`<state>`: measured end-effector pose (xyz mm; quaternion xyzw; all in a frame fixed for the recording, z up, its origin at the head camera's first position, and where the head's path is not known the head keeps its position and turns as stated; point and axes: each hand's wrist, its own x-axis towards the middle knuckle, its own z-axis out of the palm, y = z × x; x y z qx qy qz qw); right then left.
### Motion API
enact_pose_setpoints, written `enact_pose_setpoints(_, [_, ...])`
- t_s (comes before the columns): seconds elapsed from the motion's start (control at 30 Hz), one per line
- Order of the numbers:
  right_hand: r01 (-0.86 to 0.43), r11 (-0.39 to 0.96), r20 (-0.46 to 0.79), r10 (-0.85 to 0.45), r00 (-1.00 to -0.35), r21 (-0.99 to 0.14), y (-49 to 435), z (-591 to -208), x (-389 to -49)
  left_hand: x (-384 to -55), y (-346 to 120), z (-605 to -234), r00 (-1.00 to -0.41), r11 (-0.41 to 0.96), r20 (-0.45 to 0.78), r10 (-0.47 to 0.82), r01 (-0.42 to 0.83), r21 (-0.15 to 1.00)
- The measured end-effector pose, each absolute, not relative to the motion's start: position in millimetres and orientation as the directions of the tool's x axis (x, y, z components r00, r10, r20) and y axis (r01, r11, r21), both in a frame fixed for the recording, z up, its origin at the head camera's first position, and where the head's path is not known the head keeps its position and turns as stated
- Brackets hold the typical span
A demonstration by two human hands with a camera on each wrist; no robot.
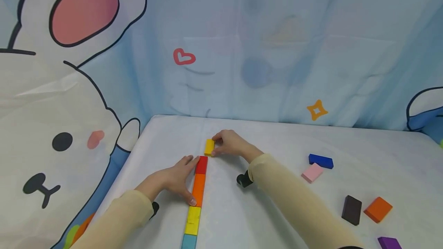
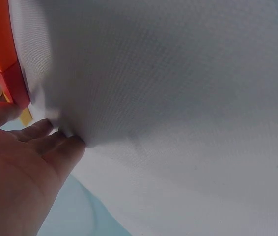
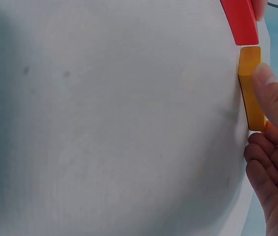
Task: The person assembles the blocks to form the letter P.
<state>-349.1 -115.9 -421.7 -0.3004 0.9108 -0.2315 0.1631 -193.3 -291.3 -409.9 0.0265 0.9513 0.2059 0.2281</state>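
Note:
A row of flat blocks runs up the table in the head view: a teal block (image 1: 189, 241), a yellow block (image 1: 192, 220), an orange block (image 1: 199, 190) and a red block (image 1: 202, 165). My left hand (image 1: 174, 178) rests along the row's left side, fingers spread, thumb at the orange block and index finger at the red one. At the far end my right hand (image 1: 231, 143) pinches a darker yellow block (image 1: 209, 147) between thumb and index finger. In the right wrist view that yellow block (image 3: 251, 91) stands end to end with the red block (image 3: 241, 22), a thin gap between them.
Loose blocks lie to the right: a blue block (image 1: 321, 161), a pink block (image 1: 312, 173), a dark brown block (image 1: 352, 210), another orange block (image 1: 378, 209) and a purple block (image 1: 389, 243). A printed curtain (image 1: 263, 49) hangs behind the white table (image 1: 277, 133).

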Motion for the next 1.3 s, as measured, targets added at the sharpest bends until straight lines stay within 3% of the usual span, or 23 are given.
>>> enact_pose_setpoints(0.97, [-0.515, 0.683, -0.143, -0.663, -0.735, -0.517, -130.1, -420.7, -342.6, -193.0, -290.5, -411.3, -0.900, 0.913, -0.414, 0.137, -0.048, 0.406])
enact_pose_setpoints(1.3, [-0.521, 0.698, -0.120, -0.646, -0.754, -0.492, -134.9, -421.0, -335.9, -192.5, -290.1, -410.1, -0.898, 0.914, -0.418, 0.138, -0.048, 0.404])
